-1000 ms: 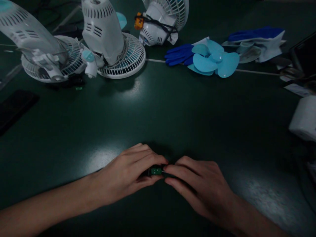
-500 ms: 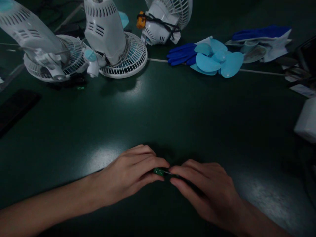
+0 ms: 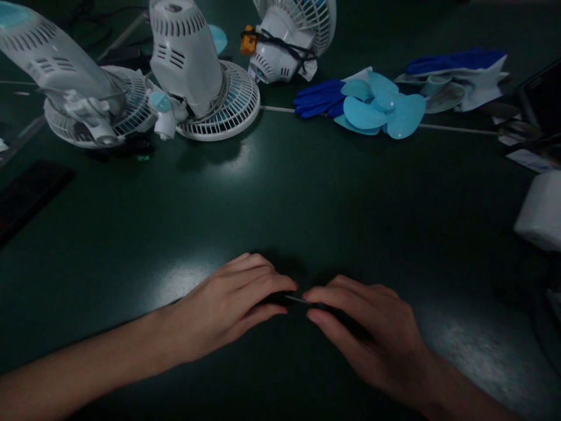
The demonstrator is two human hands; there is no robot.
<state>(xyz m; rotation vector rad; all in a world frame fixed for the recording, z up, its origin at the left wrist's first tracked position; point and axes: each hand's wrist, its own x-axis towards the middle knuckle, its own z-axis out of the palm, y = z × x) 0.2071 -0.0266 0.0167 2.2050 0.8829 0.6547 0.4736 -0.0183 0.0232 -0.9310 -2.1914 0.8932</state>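
My left hand is closed, thumb and fingers pinching a small dark piece that is mostly hidden in the grip. Its kind does not show in this dim light. In my right hand lies a screwdriver with a black handle, pinched between thumb and forefinger. The thin metal shaft points left and its tip reaches the dark piece, touching it or very near. Both hands are low over the dark green table, fingertips a short gap apart.
Two white fans lie grille-down at the back left, with a third fan behind. Light blue fan blades rest between blue gloves. A black flat object is far left; a white object far right.
The piece in my left hand showed a green, light-dotted face before and now looks dark. My hands have parted slightly, baring more of the shaft. The view has shifted a little.
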